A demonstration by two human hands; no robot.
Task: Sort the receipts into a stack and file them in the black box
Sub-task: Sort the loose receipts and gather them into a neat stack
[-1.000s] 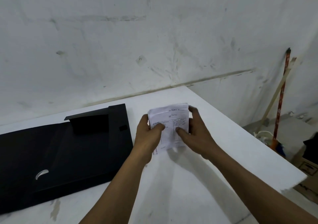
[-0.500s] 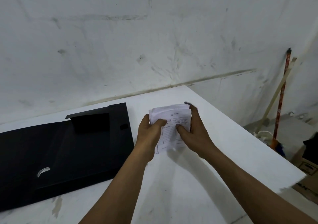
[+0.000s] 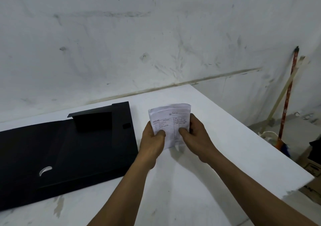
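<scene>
A stack of white receipts (image 3: 171, 118) with a printed table on the top sheet stands upright over the white table (image 3: 217, 147). My left hand (image 3: 152, 142) grips its lower left edge, thumb on the front. My right hand (image 3: 198, 137) grips the lower right edge, thumb on the front as well. The black box (image 3: 60, 149) lies opened flat on the table just left of my left hand, with a raised flap near its far edge and a small silver half-ring on its left part.
A stained white wall rises right behind the table. The table's right edge drops to the floor, where a red-handled broom (image 3: 287, 100) leans on the wall beside cardboard boxes (image 3: 311, 165).
Both hands have slid lower on the receipt stack, exposing more of the top sheet. The stack stays upright at about the same spot.
</scene>
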